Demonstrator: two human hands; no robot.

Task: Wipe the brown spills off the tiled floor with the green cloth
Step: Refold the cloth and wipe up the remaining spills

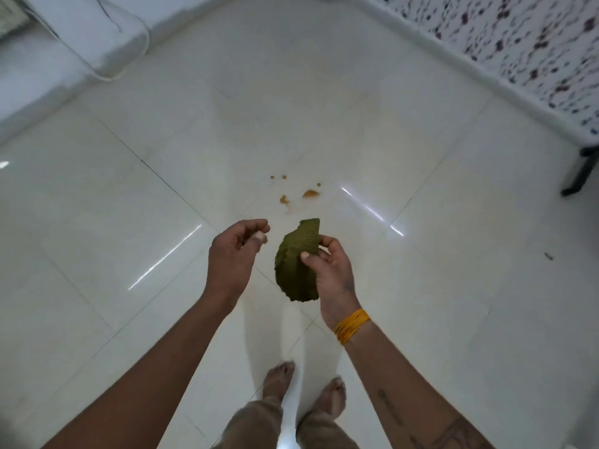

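I stand over a glossy white tiled floor point(421, 303). Several small brown spills point(309, 193) dot the tile just ahead of my hands. My right hand point(330, 270), with a yellow band at the wrist, pinches the green cloth point(296, 264), which hangs folded and limp in the air below the spills. To the cloth's left, my left hand point(235, 251) hovers with loosely curled fingers, apart from the cloth and holding nothing.
My bare feet point(304, 387) stand at the bottom centre. A white cushion or mattress point(97, 37) lies at the top left. A bed with a speckled sheet point(518, 43) and a dark leg point(580, 171) fills the top right. A small dark speck point(548, 256) lies on the right tile.
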